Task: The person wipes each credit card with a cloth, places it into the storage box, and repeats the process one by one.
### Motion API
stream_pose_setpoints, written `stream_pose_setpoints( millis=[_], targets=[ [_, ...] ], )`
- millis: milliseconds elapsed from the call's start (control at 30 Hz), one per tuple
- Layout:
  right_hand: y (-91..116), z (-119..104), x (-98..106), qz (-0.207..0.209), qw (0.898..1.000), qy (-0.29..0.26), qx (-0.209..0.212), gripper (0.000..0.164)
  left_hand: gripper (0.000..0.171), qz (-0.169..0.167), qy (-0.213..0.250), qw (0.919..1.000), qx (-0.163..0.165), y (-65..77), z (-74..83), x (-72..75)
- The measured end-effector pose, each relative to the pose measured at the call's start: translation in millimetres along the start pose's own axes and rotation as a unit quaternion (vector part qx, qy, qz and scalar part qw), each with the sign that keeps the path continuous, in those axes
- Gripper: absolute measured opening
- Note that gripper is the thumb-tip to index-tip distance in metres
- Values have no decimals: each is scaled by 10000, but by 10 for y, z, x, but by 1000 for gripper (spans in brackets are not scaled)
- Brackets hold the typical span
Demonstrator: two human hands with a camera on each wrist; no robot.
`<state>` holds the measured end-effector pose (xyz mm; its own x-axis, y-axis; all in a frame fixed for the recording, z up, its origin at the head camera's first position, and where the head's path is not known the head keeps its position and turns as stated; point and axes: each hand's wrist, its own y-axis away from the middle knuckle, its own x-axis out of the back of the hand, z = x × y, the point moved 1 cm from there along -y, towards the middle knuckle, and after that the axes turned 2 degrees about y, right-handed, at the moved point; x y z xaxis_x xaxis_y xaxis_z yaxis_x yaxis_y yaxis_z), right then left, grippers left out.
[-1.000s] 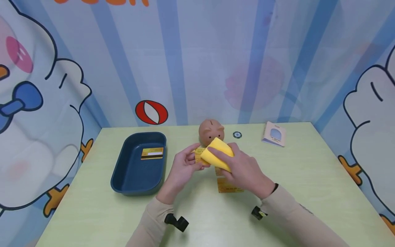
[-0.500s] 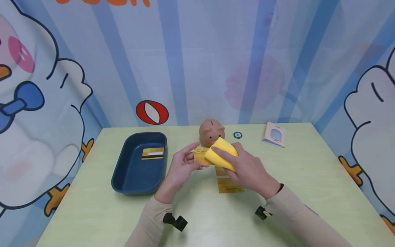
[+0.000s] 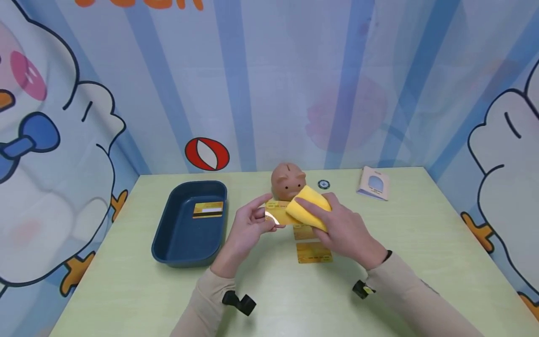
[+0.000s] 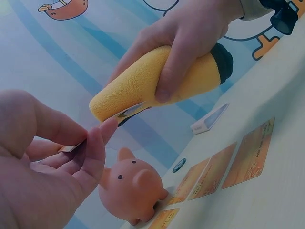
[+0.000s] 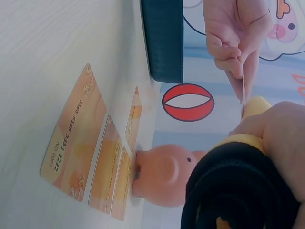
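Observation:
My left hand (image 3: 248,227) pinches a gold bank card (image 3: 274,216) between thumb and fingers, above the table. My right hand (image 3: 347,231) grips a rolled yellow cloth (image 3: 309,208) with a dark end (image 4: 222,64). The cloth overlaps the card's right part, and in the left wrist view the card's edge shows along its underside. Below the hands, more gold bank cards lie on the table, one (image 3: 313,252) nearer the person and another (image 3: 304,232) behind it; the left wrist view shows several. Just behind the hands stands a pink piggy bank (image 3: 286,180).
A dark blue tray (image 3: 181,241) stands at the left with a striped gold card (image 3: 208,209) in it. A round dark chip (image 3: 324,184) lies right of the piggy bank. Farther right is a small pale pink booklet (image 3: 374,183). A printed curtain (image 3: 286,84) hangs behind the table.
My right hand has moved a little to the right with the cloth, baring more of the card. The left hand has stayed almost in place, still pinching the card.

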<state>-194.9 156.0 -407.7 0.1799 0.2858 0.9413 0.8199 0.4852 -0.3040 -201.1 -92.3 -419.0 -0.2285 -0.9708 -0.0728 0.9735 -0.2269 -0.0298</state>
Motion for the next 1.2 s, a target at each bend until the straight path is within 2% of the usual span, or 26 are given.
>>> stream_pose_setpoints(
  millis=[467,700,967,1200],
  targets=[
    [16,120,-30,112,9998,-16,-172,69,66,-174,49,9997,138,17,-41,-6],
    [37,186,-16,133,9990,-224,-356,69,70,-81,44,9997,247,3,-91,-2],
    [76,257,54,336,9982,-275,-404,69,52,-60,-297,9989,353,-14,-142,3],
    [107,273,80,394,9979,-325,-394,67,38,62,-317,9987,388,-24,-175,-3]
  ],
)
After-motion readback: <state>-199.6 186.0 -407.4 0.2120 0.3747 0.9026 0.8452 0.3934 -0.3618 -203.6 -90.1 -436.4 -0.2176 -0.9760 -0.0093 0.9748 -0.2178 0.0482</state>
